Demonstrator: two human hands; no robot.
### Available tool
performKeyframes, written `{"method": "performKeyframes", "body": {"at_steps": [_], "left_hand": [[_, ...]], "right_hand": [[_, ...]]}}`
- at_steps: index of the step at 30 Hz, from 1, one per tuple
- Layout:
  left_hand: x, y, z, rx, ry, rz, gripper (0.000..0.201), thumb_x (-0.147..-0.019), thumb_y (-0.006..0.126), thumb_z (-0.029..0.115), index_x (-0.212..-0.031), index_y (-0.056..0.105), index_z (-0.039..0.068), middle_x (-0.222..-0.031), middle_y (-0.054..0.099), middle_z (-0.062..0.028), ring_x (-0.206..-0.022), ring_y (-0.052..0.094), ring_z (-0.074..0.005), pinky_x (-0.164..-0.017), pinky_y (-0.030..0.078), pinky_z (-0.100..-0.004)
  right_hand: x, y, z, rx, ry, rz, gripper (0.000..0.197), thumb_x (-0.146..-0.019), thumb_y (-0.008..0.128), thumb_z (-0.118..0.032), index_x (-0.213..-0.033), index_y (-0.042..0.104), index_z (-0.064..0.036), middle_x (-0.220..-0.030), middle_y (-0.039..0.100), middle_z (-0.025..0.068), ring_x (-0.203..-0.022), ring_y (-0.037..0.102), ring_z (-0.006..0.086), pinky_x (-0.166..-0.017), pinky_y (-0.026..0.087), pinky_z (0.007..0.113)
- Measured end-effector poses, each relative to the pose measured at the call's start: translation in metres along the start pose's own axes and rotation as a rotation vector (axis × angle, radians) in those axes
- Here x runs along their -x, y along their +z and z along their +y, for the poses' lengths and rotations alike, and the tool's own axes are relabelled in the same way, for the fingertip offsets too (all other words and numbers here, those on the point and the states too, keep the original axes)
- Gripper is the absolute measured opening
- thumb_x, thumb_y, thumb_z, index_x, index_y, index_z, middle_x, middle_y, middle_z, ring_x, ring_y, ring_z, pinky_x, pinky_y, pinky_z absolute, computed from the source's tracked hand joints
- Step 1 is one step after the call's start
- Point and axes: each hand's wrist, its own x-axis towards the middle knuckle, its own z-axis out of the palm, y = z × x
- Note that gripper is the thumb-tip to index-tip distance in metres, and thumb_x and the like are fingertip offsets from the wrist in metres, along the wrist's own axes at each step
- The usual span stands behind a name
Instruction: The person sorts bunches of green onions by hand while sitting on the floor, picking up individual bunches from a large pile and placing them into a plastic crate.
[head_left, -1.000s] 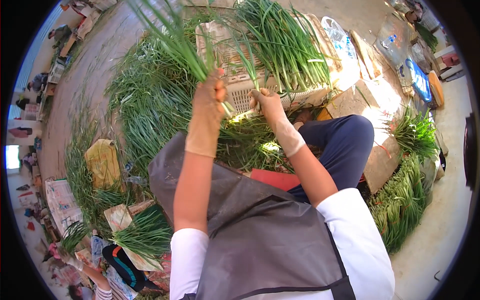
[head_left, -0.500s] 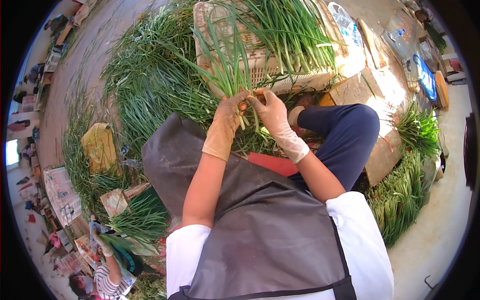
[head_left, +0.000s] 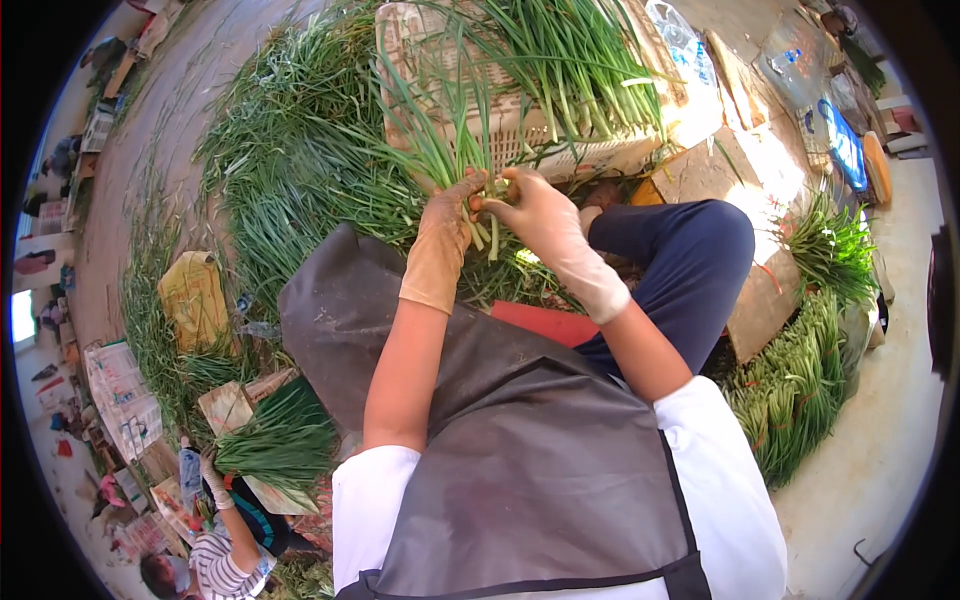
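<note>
Upright in my gloved left hand (head_left: 447, 222) is a small bunch of garlic chives (head_left: 457, 140), green leaves fanning up and pale stem ends below the fingers. My left fingers are closed round the stems. My right hand (head_left: 540, 218), in a thin pale glove, meets it from the right, thumb and forefinger bent at the stems; what exactly they pinch is partly hidden. Just beyond both hands stands a pale plastic crate (head_left: 590, 160), turned with its slotted base up, bearing a larger loose pile of chives (head_left: 575, 70).
A broad heap of leaves (head_left: 300, 150) covers the floor at left. Tied chive bundles (head_left: 790, 390) line the right side. A yellow sack (head_left: 195, 300) lies left. Another person's gloved hand (head_left: 215, 480) touches a bunch at lower left. My dark apron (head_left: 520, 470) covers my lap.
My right hand has shifted slightly, its thumb moving left and down toward the left fingers and its forefinger lifting apart. The left hand keeps its hold. The other person's arm has moved up toward their bunch.
</note>
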Motion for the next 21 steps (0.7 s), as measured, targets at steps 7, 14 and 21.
{"method": "performKeyframes", "body": {"at_steps": [7, 14, 21], "left_hand": [[-0.004, -0.003, -0.005, 0.033, -0.012, 0.001, 0.014, -0.079, 0.064, 0.010, -0.087, 0.056, 0.001, -0.066, 0.055, -0.0041, -0.047, 0.048, -0.0105, -0.039, 0.034, -0.0226], [-0.013, -0.010, -0.003, -0.023, -0.028, -0.059, 0.015, -0.085, 0.058, 0.018, -0.090, 0.058, 0.003, -0.063, 0.052, -0.0007, -0.049, 0.046, -0.0087, -0.041, 0.033, -0.0220], [-0.004, -0.014, -0.007, -0.470, -0.046, -0.076, 0.018, -0.082, 0.062, 0.023, -0.081, 0.057, 0.006, -0.063, 0.053, -0.0003, -0.047, 0.045, -0.0099, -0.038, 0.032, -0.0226]], "right_hand": [[-0.016, 0.000, 0.010, -0.074, -0.264, -0.176, 0.021, -0.084, 0.052, -0.024, -0.080, 0.060, -0.0050, -0.064, 0.058, 0.0100, -0.060, 0.058, 0.0259, -0.055, 0.044, 0.034], [0.001, -0.039, 0.040, -0.177, 0.014, -0.544, 0.029, -0.084, 0.057, -0.021, -0.100, 0.059, 0.0024, -0.084, 0.060, 0.0061, -0.078, 0.057, 0.0114, -0.068, 0.047, 0.027], [0.002, 0.023, 0.006, 0.152, -0.077, -0.318, 0.034, -0.085, 0.049, -0.037, -0.087, 0.060, -0.0053, -0.082, 0.061, 0.0148, -0.077, 0.059, 0.0333, -0.070, 0.045, 0.041]]}}
